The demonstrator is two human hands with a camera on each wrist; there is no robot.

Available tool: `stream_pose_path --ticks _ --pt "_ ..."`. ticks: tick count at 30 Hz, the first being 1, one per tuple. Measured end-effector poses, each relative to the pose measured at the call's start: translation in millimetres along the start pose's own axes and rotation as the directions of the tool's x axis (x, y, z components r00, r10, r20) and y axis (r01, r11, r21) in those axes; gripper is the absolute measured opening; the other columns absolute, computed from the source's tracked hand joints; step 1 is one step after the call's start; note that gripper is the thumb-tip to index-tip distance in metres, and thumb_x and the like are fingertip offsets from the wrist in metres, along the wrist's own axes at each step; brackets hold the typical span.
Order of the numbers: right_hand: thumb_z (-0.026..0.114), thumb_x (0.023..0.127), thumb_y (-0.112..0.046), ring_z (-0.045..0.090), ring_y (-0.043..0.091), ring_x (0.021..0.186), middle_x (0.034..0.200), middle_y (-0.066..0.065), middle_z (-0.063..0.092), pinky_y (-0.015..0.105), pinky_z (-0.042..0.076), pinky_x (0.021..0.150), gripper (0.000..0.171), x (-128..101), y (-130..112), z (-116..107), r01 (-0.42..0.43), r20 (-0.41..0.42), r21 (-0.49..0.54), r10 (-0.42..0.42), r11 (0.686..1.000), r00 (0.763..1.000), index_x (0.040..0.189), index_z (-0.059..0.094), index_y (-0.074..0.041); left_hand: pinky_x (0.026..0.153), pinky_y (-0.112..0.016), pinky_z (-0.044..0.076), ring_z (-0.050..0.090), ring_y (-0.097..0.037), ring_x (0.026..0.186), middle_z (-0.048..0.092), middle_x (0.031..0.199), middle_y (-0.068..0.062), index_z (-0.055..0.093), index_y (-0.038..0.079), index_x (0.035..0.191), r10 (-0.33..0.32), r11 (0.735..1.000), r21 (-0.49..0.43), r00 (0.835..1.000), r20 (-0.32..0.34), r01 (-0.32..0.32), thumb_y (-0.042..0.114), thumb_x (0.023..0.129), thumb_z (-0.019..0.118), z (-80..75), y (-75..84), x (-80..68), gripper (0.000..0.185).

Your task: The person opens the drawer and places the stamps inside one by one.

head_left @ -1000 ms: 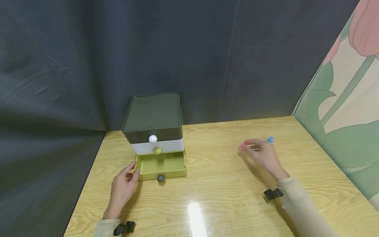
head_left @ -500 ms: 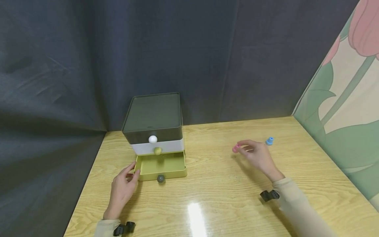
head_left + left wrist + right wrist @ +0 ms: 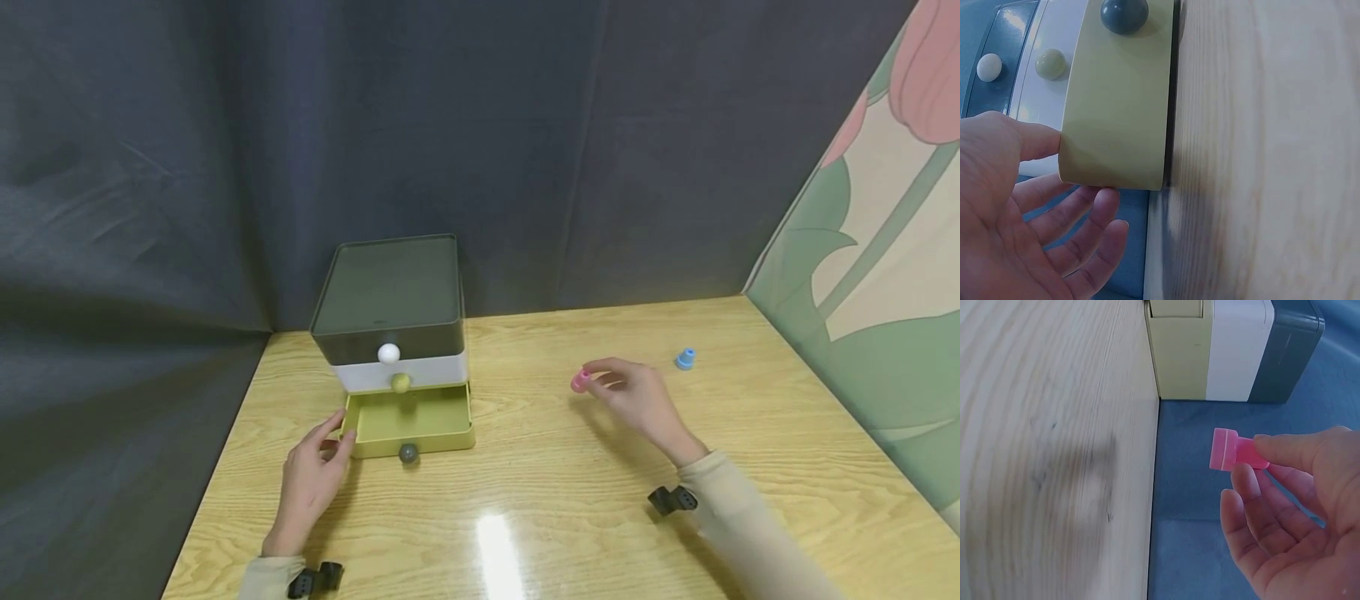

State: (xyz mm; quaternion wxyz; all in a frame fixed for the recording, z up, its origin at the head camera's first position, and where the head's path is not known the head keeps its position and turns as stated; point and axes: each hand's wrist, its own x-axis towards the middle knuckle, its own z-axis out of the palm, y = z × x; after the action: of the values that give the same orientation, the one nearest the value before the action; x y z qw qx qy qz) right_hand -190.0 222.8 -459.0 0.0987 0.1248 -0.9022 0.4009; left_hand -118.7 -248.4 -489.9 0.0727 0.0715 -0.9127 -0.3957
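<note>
My right hand (image 3: pixel 633 396) pinches a small pink stamp (image 3: pixel 1225 450) by its narrow end, between thumb and fingertips, above the table. Its wider capped end points left in the head view. At the left front corner of the green bottom drawer (image 3: pixel 412 442), my left hand (image 3: pixel 311 475) grips the side wall, thumb at the upper edge and fingers along the outside. The drawer is pulled out of the small cabinet (image 3: pixel 386 283) and nothing shows inside it. A dark round knob (image 3: pixel 1124 14) sits on its front.
A small blue stamp (image 3: pixel 686 359) stands on the wooden table (image 3: pixel 585 517), right of my right hand. Above the pulled-out drawer, the white drawer (image 3: pixel 442 368) and dark top drawer are closed. Dark cloth (image 3: pixel 510 167) hangs behind; a flower-patterned panel (image 3: pixel 892 333) borders the right.
My right hand has moved left with the pink stamp, away from the blue one, which now shows fully. My left hand and the drawer have stayed in place.
</note>
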Motion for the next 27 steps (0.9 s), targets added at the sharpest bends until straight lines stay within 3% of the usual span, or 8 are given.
stream_pose_path --ticks 7,17,27 --pt "0.079 0.096 -0.014 0.079 0.029 0.086 0.108 0.017 0.081 0.041 0.065 0.075 0.024 -1 -6 9 0.015 0.022 0.019 -0.016 1.000 1.000 0.118 0.079 -0.003 0.086 -0.031 0.058 0.071 -0.033 0.117 0.061 0.153 -0.018 0.055 0.010 0.156 0.002 1.000 0.005 1.000 -0.002 -0.002 0.032 0.109 0.061 0.9 -0.5 -1.2 0.052" --pt "0.081 0.095 -0.015 0.080 0.027 0.083 0.100 0.014 0.082 0.037 0.065 0.074 0.024 0 -18 22 0.049 0.044 0.057 -0.052 0.997 0.998 0.116 0.079 -0.001 0.084 -0.026 0.057 0.071 -0.033 0.116 0.062 0.152 -0.018 0.056 0.011 0.156 -0.001 1.000 0.001 1.000 -0.014 0.001 0.031 0.109 0.062 3.4 -1.2 -0.8 0.051" --pt "0.082 0.093 -0.009 0.078 0.024 0.087 0.106 0.015 0.082 0.035 0.065 0.079 0.024 0 -37 36 0.069 0.078 0.123 -0.079 0.990 0.994 0.115 0.079 0.000 0.081 -0.022 0.056 0.071 -0.032 0.116 0.062 0.151 -0.018 0.057 0.010 0.155 -0.007 1.000 -0.001 1.000 -0.018 0.007 0.030 0.108 0.062 1.5 0.1 -0.5 0.051"
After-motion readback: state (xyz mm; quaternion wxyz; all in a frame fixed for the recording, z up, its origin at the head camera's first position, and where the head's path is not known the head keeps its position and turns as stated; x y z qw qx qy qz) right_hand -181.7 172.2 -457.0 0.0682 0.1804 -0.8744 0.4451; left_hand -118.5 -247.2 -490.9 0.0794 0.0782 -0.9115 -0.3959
